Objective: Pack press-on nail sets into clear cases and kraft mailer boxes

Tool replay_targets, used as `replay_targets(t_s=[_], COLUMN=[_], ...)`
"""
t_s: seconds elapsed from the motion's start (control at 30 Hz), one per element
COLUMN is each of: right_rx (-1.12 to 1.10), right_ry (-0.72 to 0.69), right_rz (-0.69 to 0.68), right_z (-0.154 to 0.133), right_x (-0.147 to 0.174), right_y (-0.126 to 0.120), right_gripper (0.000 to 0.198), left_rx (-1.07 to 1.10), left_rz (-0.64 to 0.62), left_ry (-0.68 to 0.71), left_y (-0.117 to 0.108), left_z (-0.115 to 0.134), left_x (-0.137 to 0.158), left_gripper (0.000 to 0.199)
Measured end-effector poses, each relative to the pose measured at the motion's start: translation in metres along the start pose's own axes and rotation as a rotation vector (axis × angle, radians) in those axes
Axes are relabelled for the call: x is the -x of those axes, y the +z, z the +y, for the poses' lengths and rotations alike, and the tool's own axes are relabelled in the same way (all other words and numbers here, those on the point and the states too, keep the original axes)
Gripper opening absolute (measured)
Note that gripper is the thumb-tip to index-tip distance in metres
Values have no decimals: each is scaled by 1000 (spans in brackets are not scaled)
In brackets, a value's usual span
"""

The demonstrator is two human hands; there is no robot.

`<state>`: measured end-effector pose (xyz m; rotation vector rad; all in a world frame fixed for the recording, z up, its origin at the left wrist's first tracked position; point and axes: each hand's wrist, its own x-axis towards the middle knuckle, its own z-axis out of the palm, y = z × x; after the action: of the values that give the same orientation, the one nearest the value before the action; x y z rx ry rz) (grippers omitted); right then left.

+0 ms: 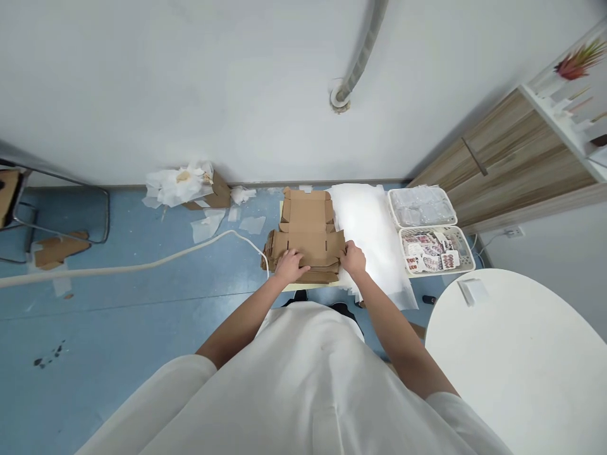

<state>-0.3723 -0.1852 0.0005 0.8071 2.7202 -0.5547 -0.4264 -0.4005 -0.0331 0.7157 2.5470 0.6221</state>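
Note:
An unfolded brown cardboard box (310, 218) lies on a stack of flat cardboard pieces (318, 277) in front of me. Its long back panel and side flaps point towards the wall, and the slotted front panel is tilted up. My left hand (290, 266) is closed on the front panel's near edge, with thumb and fingers apart on either side of it. At the right end of the same panel, my right hand (353, 258) pinches the side flap; its fingertips are partly hidden.
White foam sheets (367, 234) are piled right of the cardboard. Beyond them stand a basket of clear packets (422, 205) and a basket of printed cards (436, 251). A round white table (521, 354) is at right. A pale hose (156, 262) runs in from the left.

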Motion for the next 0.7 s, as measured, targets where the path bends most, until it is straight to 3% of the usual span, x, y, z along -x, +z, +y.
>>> replay_targets(t_s=[0.2,0.37,0.5,0.6,0.7], right_rx=[-186,-206,-31,94,29], right_ry=[-30,-293,-595,-550,-465], right_rz=[26,291,8,-120,-187], right_z=[9,-3,-24,-32,-29], right_x=[7,39,60,63,60], right_y=[-7,-3,17,35,44], right_gripper=[30,37,33,36,42], left_rx=[8,-127,-152,-147,-104], left_rz=[-34,-79,-42,10,110], left_ry=[157,145,149,166,219], left_y=[-6,-9,-15,-22,-32], left_z=[-4,5,9,7,5], left_x=[-8,-11,-9,-6,1], left_gripper=[29,29,28,29,30])
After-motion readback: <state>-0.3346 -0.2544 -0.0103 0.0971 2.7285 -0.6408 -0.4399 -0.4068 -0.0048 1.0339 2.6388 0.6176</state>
